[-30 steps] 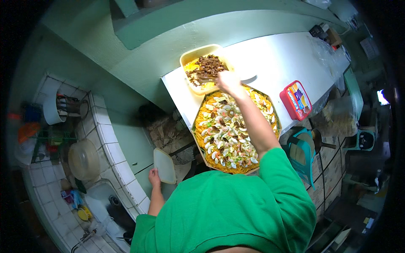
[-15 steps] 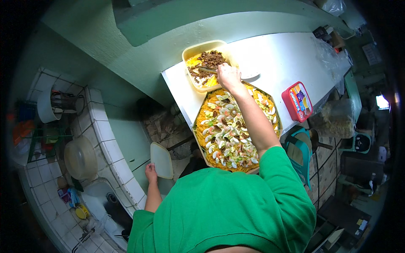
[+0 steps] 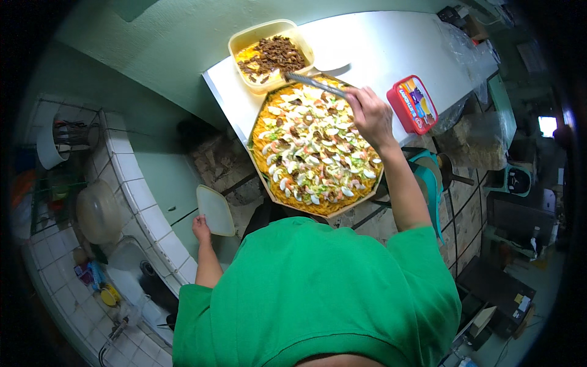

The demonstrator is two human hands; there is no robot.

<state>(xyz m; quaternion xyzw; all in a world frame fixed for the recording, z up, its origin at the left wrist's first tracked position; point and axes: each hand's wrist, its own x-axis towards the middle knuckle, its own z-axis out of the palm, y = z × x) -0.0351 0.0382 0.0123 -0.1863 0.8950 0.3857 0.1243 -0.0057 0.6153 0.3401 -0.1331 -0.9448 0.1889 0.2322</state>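
Observation:
My right hand [image 3: 370,116] is closed around metal tongs [image 3: 321,85], whose tips hang near the rim of a yellowish plastic container [image 3: 301,38]. Inside that container lie chopped brown bits [image 3: 278,56] beside something yellow and white. Below the tongs sits a large octagonal tray [image 3: 330,214] of orange noodles, topped with sliced egg, shredded greens, pink pieces and brown bits. Whether the tips pinch anything is too small to tell. Low at the left, away from the table, my left hand [image 3: 200,227] grips the edge of a pale plastic lid [image 3: 215,211].
On the white table [image 3: 373,46], a red plastic tub [image 3: 413,104] stands right of the tray. Clear plastic bags [image 3: 468,52] lie at the far right end. A teal chair [image 3: 431,183] is beside the table. To the left is a tiled counter [image 3: 143,196] with a sink [image 3: 131,263].
My right hand has drawn back from the container toward the right, lifting the tongs out of the brown bits and over the tray. My left hand still holds the lid. The whole view has shifted.

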